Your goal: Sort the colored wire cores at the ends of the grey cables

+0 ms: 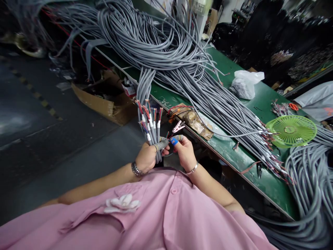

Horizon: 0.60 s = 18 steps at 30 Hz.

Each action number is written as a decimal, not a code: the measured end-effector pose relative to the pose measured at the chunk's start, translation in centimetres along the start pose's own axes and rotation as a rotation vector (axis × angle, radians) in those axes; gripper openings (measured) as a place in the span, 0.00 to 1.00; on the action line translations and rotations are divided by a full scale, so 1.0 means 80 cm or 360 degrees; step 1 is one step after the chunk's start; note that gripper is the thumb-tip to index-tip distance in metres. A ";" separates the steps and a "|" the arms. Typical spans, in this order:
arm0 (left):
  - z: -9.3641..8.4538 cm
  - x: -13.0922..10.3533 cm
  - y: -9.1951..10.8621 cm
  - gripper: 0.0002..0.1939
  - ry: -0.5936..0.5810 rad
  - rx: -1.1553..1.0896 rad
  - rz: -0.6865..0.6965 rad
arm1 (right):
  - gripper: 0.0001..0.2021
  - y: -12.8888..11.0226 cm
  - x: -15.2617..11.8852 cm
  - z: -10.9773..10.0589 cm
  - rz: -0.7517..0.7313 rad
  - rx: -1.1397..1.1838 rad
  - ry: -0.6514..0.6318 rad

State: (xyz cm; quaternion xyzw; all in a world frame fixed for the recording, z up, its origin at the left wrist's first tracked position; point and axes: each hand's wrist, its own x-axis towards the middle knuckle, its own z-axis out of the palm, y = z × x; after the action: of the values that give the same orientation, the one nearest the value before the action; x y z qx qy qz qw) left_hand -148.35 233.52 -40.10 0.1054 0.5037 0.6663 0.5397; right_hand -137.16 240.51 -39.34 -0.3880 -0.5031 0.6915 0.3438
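- Left hand [146, 158]: I am gripping a bunch of grey cables [151, 130], stripped ends pointing upward.
- Right hand [183, 151]: I am pinching one cable end, fingertips together.

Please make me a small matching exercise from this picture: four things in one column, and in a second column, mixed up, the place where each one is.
Things:
1. bundle of grey cables
2. green fan
3. white plastic bag
4. cardboard box

Places:
A. on the floor, left of the green table
B. gripped in the left hand, stripped ends pointing up
C. on the table near its far edge
D. at the right of the table, beside the stripped cable ends

Right pairs: 1-B, 2-D, 3-C, 4-A
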 end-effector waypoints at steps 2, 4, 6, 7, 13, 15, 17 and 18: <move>0.002 -0.001 0.003 0.13 0.0037 -0.0014 -0.0016 | 0.12 0.001 0.001 0.000 0.0014 0.0001 -0.0007; 0.002 -0.001 0.005 0.13 0.0060 -0.0020 -0.0019 | 0.12 0.002 0.000 -0.001 0.0003 -0.0014 -0.0009; 0.002 -0.001 0.006 0.12 0.0074 -0.0031 -0.0017 | 0.12 0.003 -0.001 -0.001 -0.0025 -0.0031 -0.0009; 0.002 -0.001 0.006 0.12 0.0081 -0.0036 -0.0018 | 0.12 0.003 -0.002 -0.001 -0.0040 -0.0039 -0.0011; 0.002 0.000 0.008 0.10 0.0021 -0.0035 -0.0003 | 0.14 0.005 -0.005 -0.003 -0.0043 -0.0062 -0.0058; 0.002 0.000 0.010 0.10 -0.0033 -0.0022 0.0037 | 0.14 0.006 -0.003 -0.008 -0.0032 -0.0021 -0.0118; 0.002 0.000 0.011 0.09 -0.0077 -0.0018 0.0059 | 0.15 0.006 0.001 -0.016 -0.0021 0.0051 -0.0140; 0.002 0.000 0.012 0.09 -0.0093 -0.0020 0.0064 | 0.17 0.007 0.005 -0.020 -0.0002 0.0098 -0.0127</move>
State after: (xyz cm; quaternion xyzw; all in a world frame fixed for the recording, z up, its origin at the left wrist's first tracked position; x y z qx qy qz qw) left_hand -148.81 233.67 -39.28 0.1317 0.4813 0.6768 0.5413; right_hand -135.95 241.43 -40.24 -0.3491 -0.4951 0.7214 0.3357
